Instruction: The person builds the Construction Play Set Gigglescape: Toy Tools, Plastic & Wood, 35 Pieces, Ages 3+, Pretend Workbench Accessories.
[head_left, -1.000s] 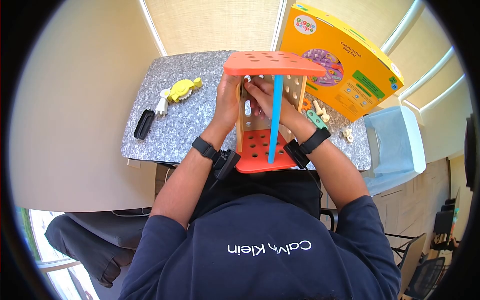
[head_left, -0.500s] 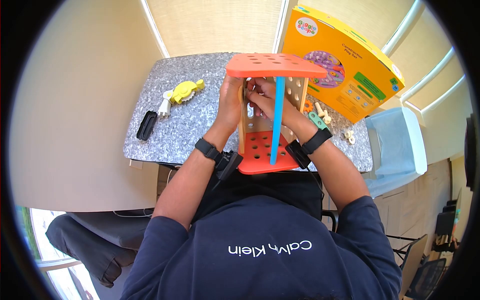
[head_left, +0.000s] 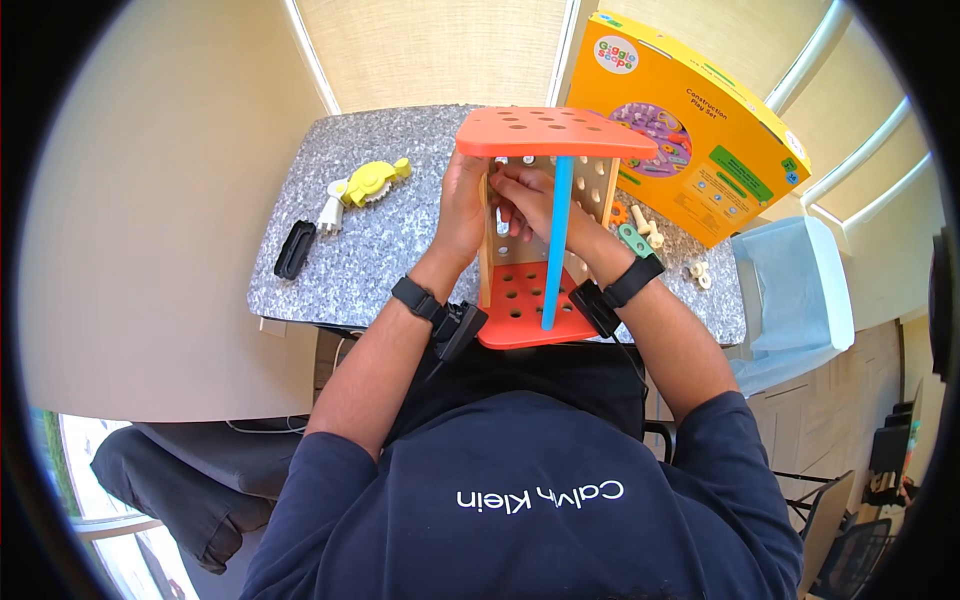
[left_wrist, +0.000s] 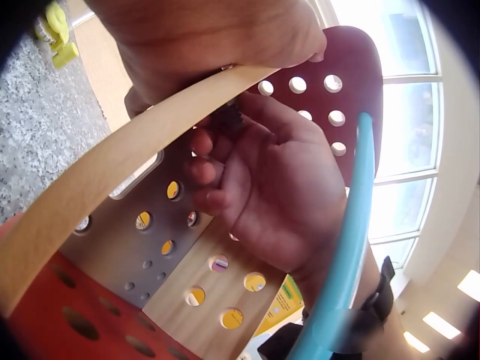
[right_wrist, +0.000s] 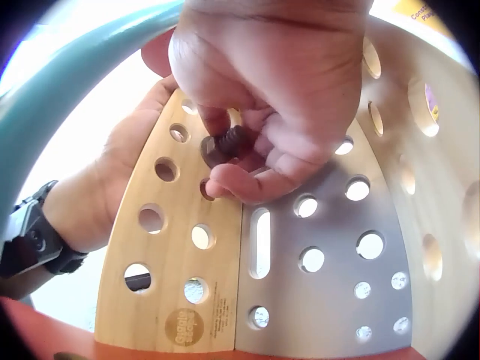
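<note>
from the right wrist view we see what the head view hides: a dark bolt inside the toy frame, pinched in the curled fingers of our right hand, just beside the wooden side panel. our left hand lies upright along that panel's outer side, and we cannot tell whether its hidden fingers are closed.

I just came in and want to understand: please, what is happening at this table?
A person is handling a toy frame with red ends. The right hand holds a dark screw inside it, close to a wooden side; the left hand grips that side. The screw does not seem to be in a hole.
</note>
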